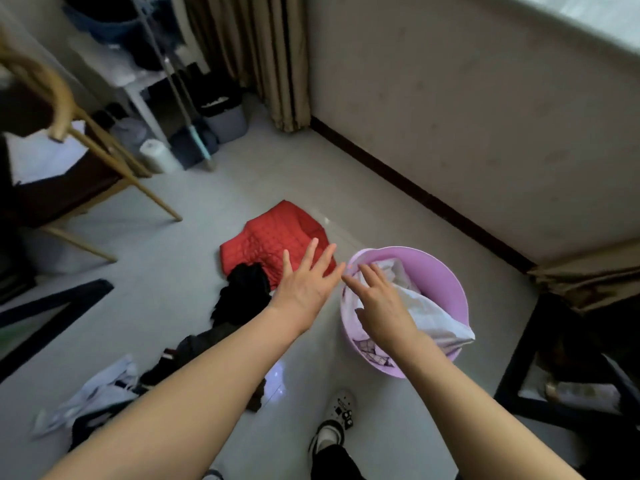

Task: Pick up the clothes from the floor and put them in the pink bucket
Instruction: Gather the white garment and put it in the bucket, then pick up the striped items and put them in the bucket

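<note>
Head view, looking down at a tiled floor [207, 202]. The pink bucket [453, 289] stands right of centre and already holds a white cloth [429, 317], which bulges over the near-right rim, presumably because it was dropped in loose rather than folded. The right hand [381, 301] lies over this cloth with fingers extended and gripping nothing; whether it presses the fabric cannot be told, though the pose suits pushing the load down. The left hand [304, 282], fingers straight and spread, also empty, hovers above the near edge of the red quilted garment [266, 237], which lies flat just left of the bucket. A black garment [242, 292] is heaped against the red one's near side. A dark garment [197, 344] and a white garment [100, 396] trail toward the near left. Judged from this layout, the red piece is the likeliest next pick, being closest to the bucket.
</note>
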